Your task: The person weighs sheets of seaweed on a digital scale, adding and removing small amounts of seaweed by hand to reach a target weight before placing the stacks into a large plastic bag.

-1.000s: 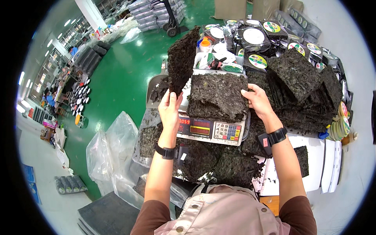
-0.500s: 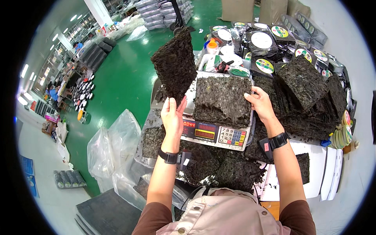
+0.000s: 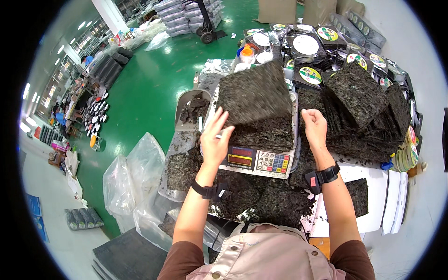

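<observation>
A dark, square bundle of nori sheets [image 3: 254,91], smeared by motion, tilts above the scale. My left hand [image 3: 215,137] has its fingers and thumb at the bundle's near left corner. Under it, a nori stack [image 3: 263,135] lies on the white digital scale [image 3: 275,163], whose keypad and display face me. To the right of the scale, my right hand [image 3: 315,128] is closed, thumb against curled fingers, with nothing visible in it. It hovers beside a tall pile of nori [image 3: 357,100]. More nori sheets [image 3: 261,196] lie in front of the scale.
Packaged nori with round labels [image 3: 305,45] is heaped behind the pile. A grey dustpan [image 3: 192,109] with scraps is left of the scale. Clear plastic bags [image 3: 133,182] hang at the table's left side. A hand truck [image 3: 207,32] stands on the green floor.
The nori bundle at my left hand has swung from upright at the left to a flatter slant over the scale. My right hand has let go of the stack's right edge.
</observation>
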### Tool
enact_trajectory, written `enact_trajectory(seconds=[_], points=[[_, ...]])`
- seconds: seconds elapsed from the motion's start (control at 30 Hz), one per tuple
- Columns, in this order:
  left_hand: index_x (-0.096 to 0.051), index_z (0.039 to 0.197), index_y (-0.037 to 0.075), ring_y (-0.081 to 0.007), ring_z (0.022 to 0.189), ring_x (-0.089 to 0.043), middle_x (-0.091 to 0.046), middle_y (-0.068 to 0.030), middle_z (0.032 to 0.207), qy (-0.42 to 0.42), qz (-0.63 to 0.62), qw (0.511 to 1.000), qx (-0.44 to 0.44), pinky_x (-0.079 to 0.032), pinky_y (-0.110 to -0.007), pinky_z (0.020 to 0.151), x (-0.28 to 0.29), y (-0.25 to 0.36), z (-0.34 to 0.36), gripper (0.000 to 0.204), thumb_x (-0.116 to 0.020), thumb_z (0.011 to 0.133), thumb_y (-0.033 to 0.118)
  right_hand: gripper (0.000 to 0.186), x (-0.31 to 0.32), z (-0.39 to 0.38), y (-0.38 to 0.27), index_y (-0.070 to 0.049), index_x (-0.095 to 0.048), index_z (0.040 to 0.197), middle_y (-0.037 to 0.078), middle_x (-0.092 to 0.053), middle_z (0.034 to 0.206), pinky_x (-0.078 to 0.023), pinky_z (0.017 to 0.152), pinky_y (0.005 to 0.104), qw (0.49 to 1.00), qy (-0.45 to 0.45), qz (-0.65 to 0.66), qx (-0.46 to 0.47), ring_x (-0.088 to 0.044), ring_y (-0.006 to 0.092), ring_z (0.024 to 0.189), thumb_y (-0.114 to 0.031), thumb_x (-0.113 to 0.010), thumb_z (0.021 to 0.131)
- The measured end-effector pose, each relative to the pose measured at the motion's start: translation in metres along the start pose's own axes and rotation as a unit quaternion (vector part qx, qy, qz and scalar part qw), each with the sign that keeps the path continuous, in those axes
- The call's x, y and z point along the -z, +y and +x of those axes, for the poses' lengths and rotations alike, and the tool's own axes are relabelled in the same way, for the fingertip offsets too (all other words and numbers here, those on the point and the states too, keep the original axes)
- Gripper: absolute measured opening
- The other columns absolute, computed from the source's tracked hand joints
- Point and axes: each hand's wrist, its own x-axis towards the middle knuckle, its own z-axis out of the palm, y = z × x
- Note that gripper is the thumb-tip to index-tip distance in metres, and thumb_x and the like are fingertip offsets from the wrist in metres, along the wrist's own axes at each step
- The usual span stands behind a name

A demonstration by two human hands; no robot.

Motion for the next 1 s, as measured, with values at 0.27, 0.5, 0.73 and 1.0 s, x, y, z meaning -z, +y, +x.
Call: enact_trajectory(seconds=[0.27,0.5,0.73,1.0], points=[[-0.057,0.119,0.012,-0.0407,0.120,-0.043,-0.046,-0.0143,0.132,-0.112,0.063,0.987,-0.095,-0.035,-0.042,0.100,-0.001,-0.003,-0.016,0.048,-0.067,0.073,0.018,0.018,0.033,-0.049,0.022,-0.004,-0.054,0.073,-0.009,-0.045,0.061,-0.026,0.048,0.0187,0.996,0.010,0.039,0.073,-0.034,0.0003,0.054,-0.014,-0.061,0.086],[-0.057,0.094,-0.001,-0.0141,0.088,-0.056,-0.058,-0.0071,0.093,0.134,-0.122,0.981,0.066,-0.044,-0.026,0.079,0.008,-0.035,-0.028,0.010,-0.057,0.085,0.004,0.016,0.046,-0.139,0.074,-0.004,-0.057,0.070,0.006,-0.054,0.057,-0.040,0.049,0.0256,0.930,-0.332,-0.131,0.084,-0.050,0.0124,0.049,-0.013,-0.065,0.080],[-0.047,0.066,0.007,-0.0003,0.054,-0.032,-0.040,0.0091,0.061,0.163,-0.206,0.941,0.211,-0.025,-0.019,0.046,0.013,-0.059,-0.039,0.026,-0.058,0.089,0.013,0.017,0.036,-0.178,0.150,-0.004,-0.062,0.086,0.011,-0.064,0.078,-0.048,0.065,0.0360,0.755,-0.622,-0.206,0.024,-0.062,0.0268,0.071,-0.018,-0.066,0.077],[-0.046,0.065,0.008,0.0008,0.052,-0.030,-0.039,0.0101,0.059,0.157,-0.221,0.934,0.233,-0.023,-0.018,0.044,0.016,-0.058,-0.045,0.029,-0.058,0.089,0.015,0.026,0.003,-0.194,0.134,-0.002,-0.059,0.103,0.015,-0.064,0.099,-0.046,0.087,0.0395,0.807,-0.570,-0.089,0.123,-0.062,0.0283,0.088,-0.014,-0.063,0.080]])
